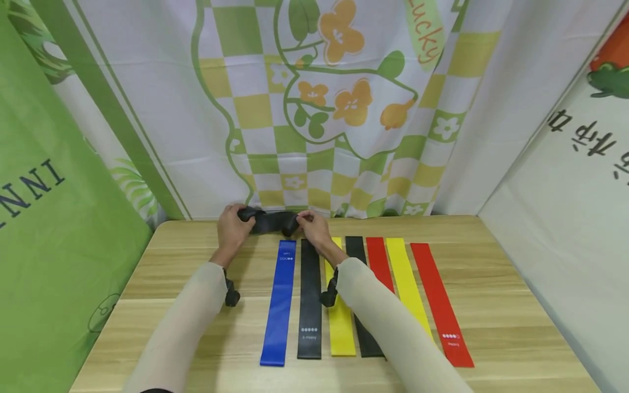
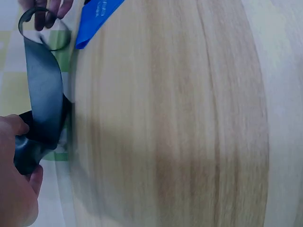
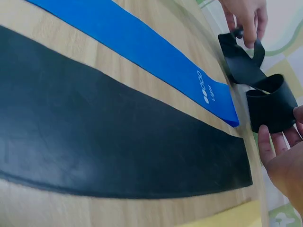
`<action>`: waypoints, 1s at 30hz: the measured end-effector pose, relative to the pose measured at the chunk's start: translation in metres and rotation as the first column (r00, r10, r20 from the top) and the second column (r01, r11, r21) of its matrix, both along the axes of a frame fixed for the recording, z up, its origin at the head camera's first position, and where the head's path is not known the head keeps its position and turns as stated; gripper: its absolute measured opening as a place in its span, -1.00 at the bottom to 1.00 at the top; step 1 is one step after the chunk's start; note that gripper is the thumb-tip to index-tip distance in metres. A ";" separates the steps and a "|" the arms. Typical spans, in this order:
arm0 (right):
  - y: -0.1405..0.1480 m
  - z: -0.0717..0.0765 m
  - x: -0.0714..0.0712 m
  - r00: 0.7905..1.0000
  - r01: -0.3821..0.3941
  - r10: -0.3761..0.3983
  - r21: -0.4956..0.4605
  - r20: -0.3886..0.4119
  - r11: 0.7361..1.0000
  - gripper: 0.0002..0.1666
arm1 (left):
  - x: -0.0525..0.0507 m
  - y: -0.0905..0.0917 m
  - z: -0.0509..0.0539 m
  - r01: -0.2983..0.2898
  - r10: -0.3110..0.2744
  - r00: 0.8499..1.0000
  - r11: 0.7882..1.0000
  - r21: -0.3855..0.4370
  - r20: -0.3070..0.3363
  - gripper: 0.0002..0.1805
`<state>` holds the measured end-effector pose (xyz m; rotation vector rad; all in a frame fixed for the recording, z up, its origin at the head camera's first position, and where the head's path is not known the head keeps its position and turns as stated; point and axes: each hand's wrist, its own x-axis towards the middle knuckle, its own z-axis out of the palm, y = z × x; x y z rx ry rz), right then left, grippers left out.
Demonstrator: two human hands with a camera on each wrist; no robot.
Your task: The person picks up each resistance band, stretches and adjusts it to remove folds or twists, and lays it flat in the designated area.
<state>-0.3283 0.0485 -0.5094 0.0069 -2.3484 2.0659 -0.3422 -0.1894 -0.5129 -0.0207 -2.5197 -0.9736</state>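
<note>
A black resistance band (image 1: 270,222) is stretched between my two hands at the table's far edge. My left hand (image 1: 233,229) grips its bunched left end, thumb in front, as the left wrist view shows with the black band (image 2: 46,90) running away from the fingers. My right hand (image 1: 316,230) pinches the other end, which curls into a loop in the right wrist view. Nearest to the hands lies a flat blue band (image 1: 279,305), and beside it a flat black band (image 1: 309,300). My right forearm passes over some of the flat bands and hides parts of them.
Further right on the wooden table (image 1: 496,322) lie a yellow band (image 1: 342,333), a second black band (image 1: 366,333), a red band (image 1: 378,262), another yellow band (image 1: 408,278) and another red band (image 1: 437,300). A patterned curtain (image 1: 295,164) hangs behind the far edge.
</note>
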 end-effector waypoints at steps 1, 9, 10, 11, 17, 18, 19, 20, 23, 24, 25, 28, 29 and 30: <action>0.002 0.001 0.000 1.000 -0.005 0.005 -0.019 0.002 1.000 -0.84 | 0.000 -0.002 0.001 0.000 0.000 1.000 1.000 0.023 -0.009 -0.53; 0.019 0.002 -0.005 0.998 -0.052 0.049 -0.086 -0.031 0.995 -0.84 | 0.003 -0.008 0.008 -0.018 0.005 0.999 0.964 0.264 0.051 -0.58; 0.022 0.002 -0.006 0.998 -0.060 0.058 -0.085 -0.025 0.995 -0.83 | 0.004 -0.008 0.009 -0.024 0.006 0.998 0.953 0.302 0.061 -0.60; 0.024 0.002 -0.006 0.998 -0.066 0.065 -0.084 -0.018 0.994 -0.82 | 0.004 -0.009 0.011 -0.030 0.006 0.997 0.939 0.342 0.072 -0.61; 0.035 0.008 -0.007 0.996 -0.082 0.083 -0.102 0.010 0.991 -0.79 | 0.009 -0.010 0.024 -0.051 0.008 0.996 0.846 0.530 0.083 -0.66; 0.036 0.010 -0.007 0.996 -0.086 0.088 -0.102 0.010 0.991 -0.78 | 0.010 -0.009 0.026 -0.051 0.005 0.997 0.829 0.557 0.083 -0.66; 0.037 0.012 -0.007 0.996 -0.091 0.092 -0.095 0.007 0.991 -0.78 | 0.011 -0.010 0.028 -0.048 0.000 0.997 0.813 0.580 0.082 -0.65; 0.038 0.013 -0.007 0.995 -0.094 0.095 -0.087 0.002 0.992 -0.76 | 0.012 -0.010 0.031 -0.043 -0.007 0.997 0.799 0.600 0.081 -0.64; 0.040 0.018 -0.007 0.994 -0.110 0.109 -0.067 -0.019 0.992 -0.73 | 0.015 -0.010 0.037 -0.005 -0.049 0.997 0.764 0.645 0.066 -0.59; 0.040 0.020 -0.007 0.993 -0.117 0.116 -0.063 -0.026 0.991 -0.71 | 0.016 -0.010 0.038 0.010 -0.062 0.996 0.757 0.653 0.057 -0.57; 0.040 0.021 -0.007 0.992 -0.122 0.120 -0.052 -0.034 0.991 -0.70 | 0.017 -0.011 0.040 0.024 -0.076 0.996 0.755 0.655 0.051 -0.55; 0.040 0.025 -0.006 0.988 -0.144 0.142 -0.036 -0.056 0.989 -0.68 | 0.022 -0.012 0.045 0.059 -0.107 0.994 0.762 0.645 0.036 -0.52; 0.040 0.026 -0.006 0.986 -0.153 0.151 -0.028 -0.065 0.988 -0.67 | 0.024 -0.012 0.046 0.068 -0.114 0.993 0.765 0.640 0.031 -0.53; 0.040 0.027 -0.005 0.984 -0.161 0.160 -0.017 -0.073 0.987 -0.67 | 0.025 -0.013 0.048 0.075 -0.118 0.993 0.766 0.639 0.025 -0.53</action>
